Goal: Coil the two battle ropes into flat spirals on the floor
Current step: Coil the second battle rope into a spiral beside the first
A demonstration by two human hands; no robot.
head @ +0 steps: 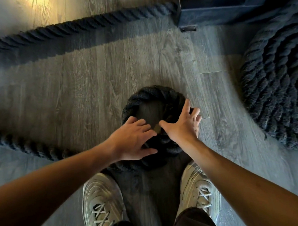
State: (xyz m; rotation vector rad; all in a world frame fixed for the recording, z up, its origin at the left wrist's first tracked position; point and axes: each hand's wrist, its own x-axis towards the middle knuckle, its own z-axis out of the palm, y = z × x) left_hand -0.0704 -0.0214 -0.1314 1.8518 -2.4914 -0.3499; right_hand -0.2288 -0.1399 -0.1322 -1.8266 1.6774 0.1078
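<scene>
A thick black battle rope forms one small ring point(153, 93) on the wooden floor just in front of my shoes. My left hand point(134, 140) lies flat on the ring's near left side, fingers spread. My right hand point(182, 122) presses on the ring's right side, fingers spread over the rope. The rope's tail point(26, 145) runs from the ring away to the left. A second stretch of rope point(91, 24) crosses the floor diagonally at the upper left. A finished flat spiral of rope point(278, 86) lies at the right.
A dark metal base point(213, 11) stands at the top, where the diagonal rope ends. My two pale sneakers point(101, 203) stand just behind the ring. Bare wooden floor point(75, 93) lies between the ring and the diagonal rope.
</scene>
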